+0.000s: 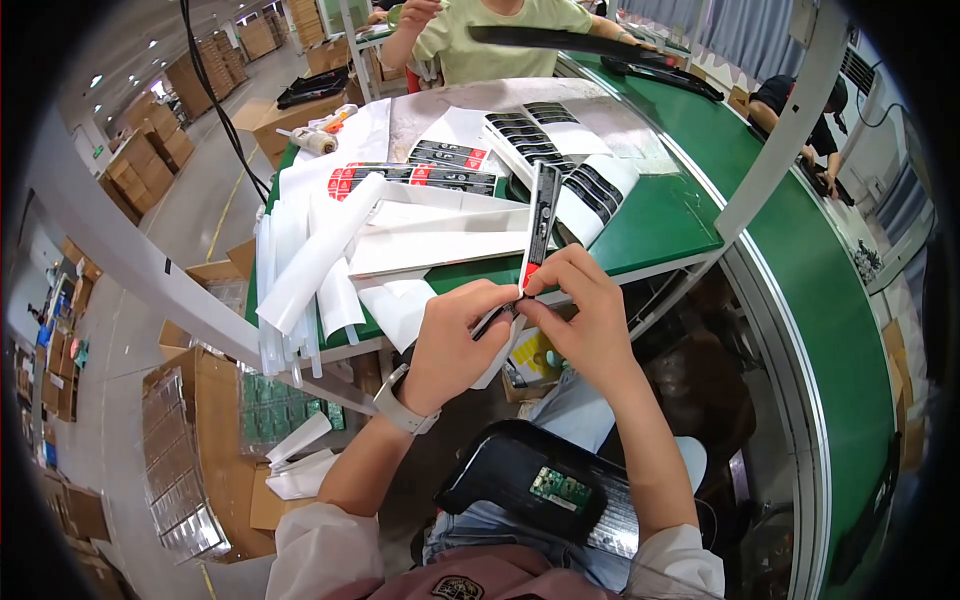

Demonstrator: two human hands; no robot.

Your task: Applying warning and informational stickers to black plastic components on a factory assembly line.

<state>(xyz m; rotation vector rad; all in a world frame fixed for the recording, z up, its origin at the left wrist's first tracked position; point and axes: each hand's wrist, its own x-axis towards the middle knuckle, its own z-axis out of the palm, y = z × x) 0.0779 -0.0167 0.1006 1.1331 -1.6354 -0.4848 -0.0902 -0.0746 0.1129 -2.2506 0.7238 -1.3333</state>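
A long narrow label strip (541,222), black with a red end on a white edge, stands up between my hands over the table's near edge. My left hand (458,335) pinches its lower end, and a dark piece shows below those fingers. Thumb and forefinger of my right hand (585,318) close on the same red end. Across my lap lies a black plastic housing (500,478) with a green circuit board (560,489) on it. Sheets of black labels (525,140) and red-and-black labels (445,176) are spread beyond my hands.
White rolled sheets (322,255) and translucent tubes hang over the table's near left edge. A green conveyor (790,290) runs along the right beside a metal post (775,140). Opposite, a person (505,50) in light green works. Cardboard boxes (215,440) stand at lower left.
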